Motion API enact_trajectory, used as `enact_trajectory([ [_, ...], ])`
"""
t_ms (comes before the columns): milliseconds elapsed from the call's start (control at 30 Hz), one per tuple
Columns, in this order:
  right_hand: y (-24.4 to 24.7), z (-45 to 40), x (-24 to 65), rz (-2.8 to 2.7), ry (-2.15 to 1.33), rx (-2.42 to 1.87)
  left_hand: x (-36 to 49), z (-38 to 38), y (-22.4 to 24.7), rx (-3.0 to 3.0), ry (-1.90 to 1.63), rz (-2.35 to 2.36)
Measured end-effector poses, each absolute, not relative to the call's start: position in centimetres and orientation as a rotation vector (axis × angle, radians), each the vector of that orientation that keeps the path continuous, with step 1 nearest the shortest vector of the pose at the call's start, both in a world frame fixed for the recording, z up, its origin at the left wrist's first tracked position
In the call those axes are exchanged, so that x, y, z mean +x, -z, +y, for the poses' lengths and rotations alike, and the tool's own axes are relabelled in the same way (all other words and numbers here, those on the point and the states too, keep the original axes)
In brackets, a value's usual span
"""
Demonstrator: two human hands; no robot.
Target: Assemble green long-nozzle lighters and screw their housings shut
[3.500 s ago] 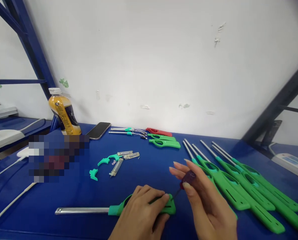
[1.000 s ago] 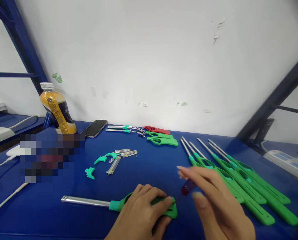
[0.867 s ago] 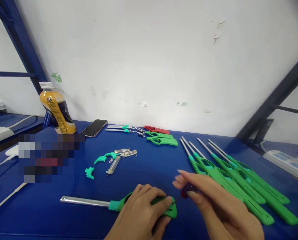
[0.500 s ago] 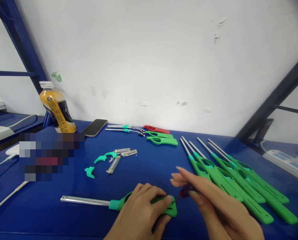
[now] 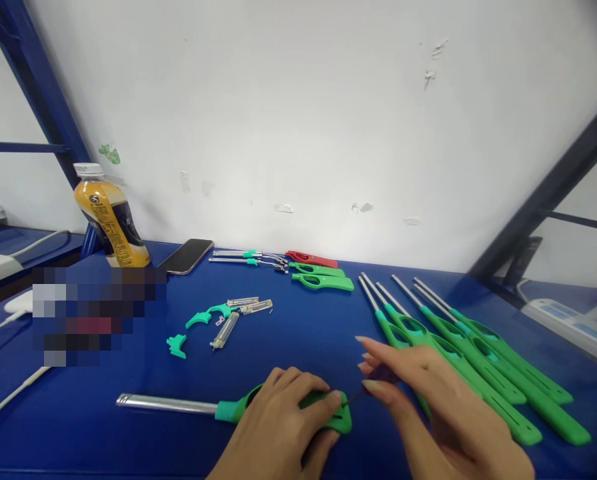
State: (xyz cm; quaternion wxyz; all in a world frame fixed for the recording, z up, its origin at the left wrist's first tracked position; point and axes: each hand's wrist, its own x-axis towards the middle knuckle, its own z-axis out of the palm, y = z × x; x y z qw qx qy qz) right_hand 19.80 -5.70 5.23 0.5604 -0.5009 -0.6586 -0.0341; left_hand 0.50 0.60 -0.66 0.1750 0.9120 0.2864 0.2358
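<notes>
One palm-down hand (L) (image 5: 285, 423) holds grn lighter (image 5: 342, 419).

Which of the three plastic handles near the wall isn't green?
The red plastic handle, closest to the white wall; the two green plastic handles lie in front.

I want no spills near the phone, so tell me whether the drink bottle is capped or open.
Capped: the bottle has its white cap on.

There's the yellow bottle (image 5: 114, 223), white-capped, at the table's (image 5: 93, 437) far left corner, dark-screened phone (image 5: 192, 256) right beside it! White cable (image 5: 11, 403) trailing down the left side, white power strip (image 5: 571, 328) out by the far right corner!
</notes>
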Motion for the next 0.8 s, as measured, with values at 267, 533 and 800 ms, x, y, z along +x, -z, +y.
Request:
enact_trajectory([
  [267, -5.64, -6.09, 19.59, -1.634, 0.119, -1.183, 0.52, 0.68, 0.54, 2.566, -0.659, 0.824],
  [533, -5.02, -5.4, 19.79, -1.64, 0.069, -1.128, 0.43, 0.26, 0.65, 2.551, -0.652, 0.841],
  [800, -5.68, -5.78, 19.97, -1.645, 0.059, -1.181, 0.36, 0.22, 0.97, 2.559, -0.697, 0.847],
])
